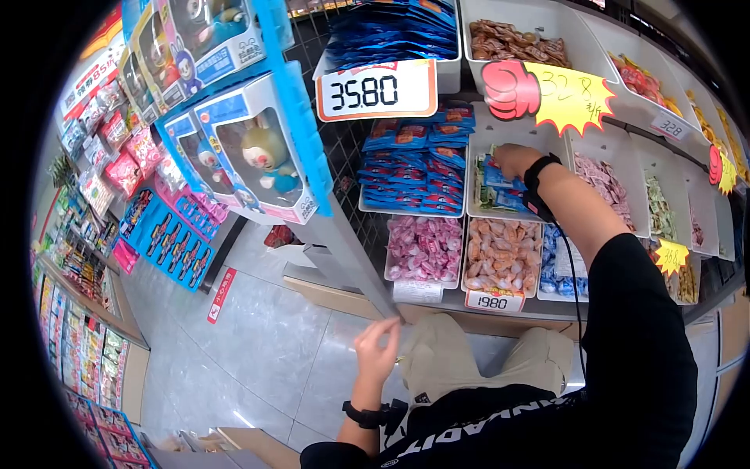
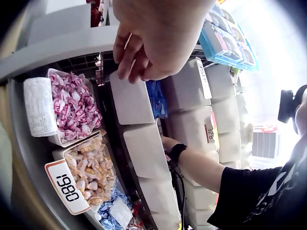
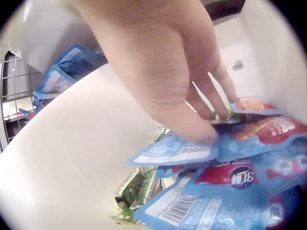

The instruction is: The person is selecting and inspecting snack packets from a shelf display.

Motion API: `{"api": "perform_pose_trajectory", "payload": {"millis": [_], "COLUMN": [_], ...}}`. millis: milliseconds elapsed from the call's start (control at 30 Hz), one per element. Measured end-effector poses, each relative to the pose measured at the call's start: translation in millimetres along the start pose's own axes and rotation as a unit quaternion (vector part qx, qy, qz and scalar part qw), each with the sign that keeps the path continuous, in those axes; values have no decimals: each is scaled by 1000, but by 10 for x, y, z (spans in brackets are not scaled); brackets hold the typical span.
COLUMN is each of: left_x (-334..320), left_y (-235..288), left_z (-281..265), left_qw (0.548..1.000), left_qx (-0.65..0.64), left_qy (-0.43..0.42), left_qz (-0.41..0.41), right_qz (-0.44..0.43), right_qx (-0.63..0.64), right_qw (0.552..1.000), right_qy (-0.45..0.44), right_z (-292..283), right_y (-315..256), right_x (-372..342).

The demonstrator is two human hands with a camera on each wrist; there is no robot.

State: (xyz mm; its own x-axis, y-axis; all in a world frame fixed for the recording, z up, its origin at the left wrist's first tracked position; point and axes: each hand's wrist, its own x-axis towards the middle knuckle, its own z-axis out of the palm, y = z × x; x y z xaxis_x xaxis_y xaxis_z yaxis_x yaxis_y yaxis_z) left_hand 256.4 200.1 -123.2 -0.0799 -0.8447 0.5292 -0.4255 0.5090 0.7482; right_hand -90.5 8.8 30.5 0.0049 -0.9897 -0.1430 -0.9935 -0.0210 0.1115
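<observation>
My right hand (image 1: 512, 162) is down inside a white bin (image 3: 62, 158) of blue snack packets. In the right wrist view its thumb (image 3: 194, 129) lies over the near face of a blue packet (image 3: 175, 149), with the other fingers spread behind the packet's upper edge. More blue and red packets (image 3: 223, 177) lie below, and green packets (image 3: 132, 189) show beside them. My left hand (image 1: 378, 349) hangs loosely curled with nothing in it, in front of the shelf edge. In the left wrist view the left hand (image 2: 156, 40) overlaps the shelf rail.
Pink-wrapped candies (image 1: 424, 248) and orange-wrapped candies (image 1: 502, 254) fill lower bins in front. Left of my right hand is a bin of blue packets (image 1: 414, 168). Price signs (image 1: 376, 90) hang from the upper bins. Boxed toys (image 1: 258, 152) stand on a blue rack at left.
</observation>
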Motion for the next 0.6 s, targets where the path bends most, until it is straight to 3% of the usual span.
{"api": "perform_pose_trajectory", "payload": {"millis": [133, 200, 233, 433, 500, 533, 600], "left_x": [9, 88, 150, 822, 1067, 1180, 1343], "left_y": [-10, 47, 86, 398, 595, 726, 925], "left_z": [96, 156, 183, 405, 481, 524, 607], "left_qw": [1000, 999, 999, 985, 970, 963, 956], "left_qx": [-24, -18, -20, -26, 1, 13, 24], "left_qy": [-9, -37, -40, -17, -19, -9, 2], "left_qz": [-7, 18, 16, 169, 241, 268, 292], "right_qz": [-4, -42, -40, -47, -90, -92, -202], "right_qx": [28, -7, -7, -66, 66, 66, 180], "right_qw": [999, 993, 994, 977, 930, 931, 875], "right_qy": [19, 109, 106, 196, 351, 348, 401], "right_z": [63, 188, 133, 21, 28, 82, 213], "right_y": [38, 159, 141, 170, 38, -6, -92], "right_x": [-16, 42, -65, -589, -959, -1089, -1339]}}
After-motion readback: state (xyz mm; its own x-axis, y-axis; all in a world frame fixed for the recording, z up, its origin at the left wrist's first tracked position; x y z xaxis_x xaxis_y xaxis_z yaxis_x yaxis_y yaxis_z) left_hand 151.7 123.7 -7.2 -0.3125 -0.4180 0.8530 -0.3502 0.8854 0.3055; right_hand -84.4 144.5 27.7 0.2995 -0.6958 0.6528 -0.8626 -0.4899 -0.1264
